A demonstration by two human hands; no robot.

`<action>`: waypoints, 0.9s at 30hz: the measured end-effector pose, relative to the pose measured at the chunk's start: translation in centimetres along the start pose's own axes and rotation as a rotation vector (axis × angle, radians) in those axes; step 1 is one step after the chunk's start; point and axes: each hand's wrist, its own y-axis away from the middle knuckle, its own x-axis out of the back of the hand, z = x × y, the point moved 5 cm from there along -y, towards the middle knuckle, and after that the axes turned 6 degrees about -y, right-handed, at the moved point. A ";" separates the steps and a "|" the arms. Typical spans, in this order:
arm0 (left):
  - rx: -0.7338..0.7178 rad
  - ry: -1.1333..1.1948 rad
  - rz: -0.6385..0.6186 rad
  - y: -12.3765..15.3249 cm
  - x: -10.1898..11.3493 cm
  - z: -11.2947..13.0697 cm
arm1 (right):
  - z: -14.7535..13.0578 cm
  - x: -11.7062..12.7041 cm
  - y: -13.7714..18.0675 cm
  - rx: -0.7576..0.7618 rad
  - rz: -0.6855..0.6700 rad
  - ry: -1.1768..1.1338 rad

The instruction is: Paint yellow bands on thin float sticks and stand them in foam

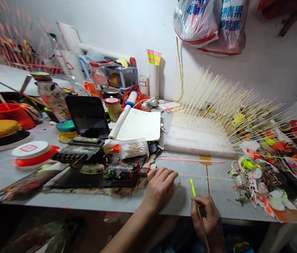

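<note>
My right hand (207, 214) is at the table's front edge, fingers closed round a thin brush-like stick (197, 203) whose yellow-green tip points up and away. My left hand (161, 184) rests on the grey table (190, 168) just left of it, fingers curled and pinched on what looks like a thin yellowish rod (203, 176) lying across the table. Behind both hands a white foam block (198, 140) holds several thin yellow and pink sticks (217, 102) fanned out to the right.
A paint-spattered mat (98, 179) and black box lie left of my left hand. An open notebook (139, 124), a tablet (87, 116), a bag of cotton swabs (134, 148) and jars stand behind. Tape rolls (32, 153) sit far left. Paper scraps (264, 182) cover the right side.
</note>
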 end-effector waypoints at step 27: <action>0.022 0.036 0.047 0.4 -0.1 0.0 | 0.8 -0.2 0.2 -0.058 -0.009 0.120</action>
